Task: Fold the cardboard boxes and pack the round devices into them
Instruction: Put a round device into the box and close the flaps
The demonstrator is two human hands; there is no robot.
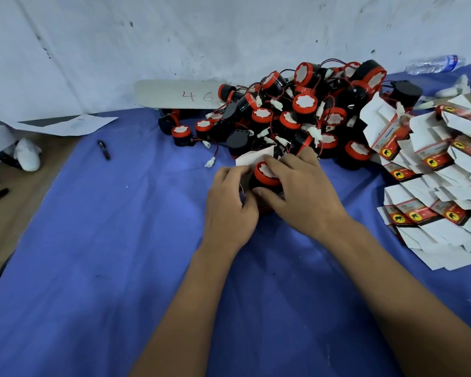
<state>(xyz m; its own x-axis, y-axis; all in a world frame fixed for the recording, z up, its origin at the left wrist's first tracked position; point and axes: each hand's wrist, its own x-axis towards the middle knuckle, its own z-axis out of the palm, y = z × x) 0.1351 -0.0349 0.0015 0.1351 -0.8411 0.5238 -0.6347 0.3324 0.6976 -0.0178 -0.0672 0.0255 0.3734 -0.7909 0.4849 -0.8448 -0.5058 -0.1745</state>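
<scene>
A round black device with a red rim and white face [267,173] sits between my two hands, partly inside a small cardboard box whose white flap [253,157] sticks up behind it. My left hand [229,202] grips the box's left side, fingers curled round it. My right hand [297,191] holds the device, thumb under it and fingers over its top. Most of the box is hidden by my hands. A big pile of the same round devices [299,112], with red and black wires and white plugs, lies just behind.
Flat unfolded boxes [435,186], white with red and black print, lie heaped at the right. A blue cloth [120,268] covers the table. A black pen [104,149] lies at the left, a white board marked 46 [174,93] leans on the wall, and a water bottle [433,63] lies far right.
</scene>
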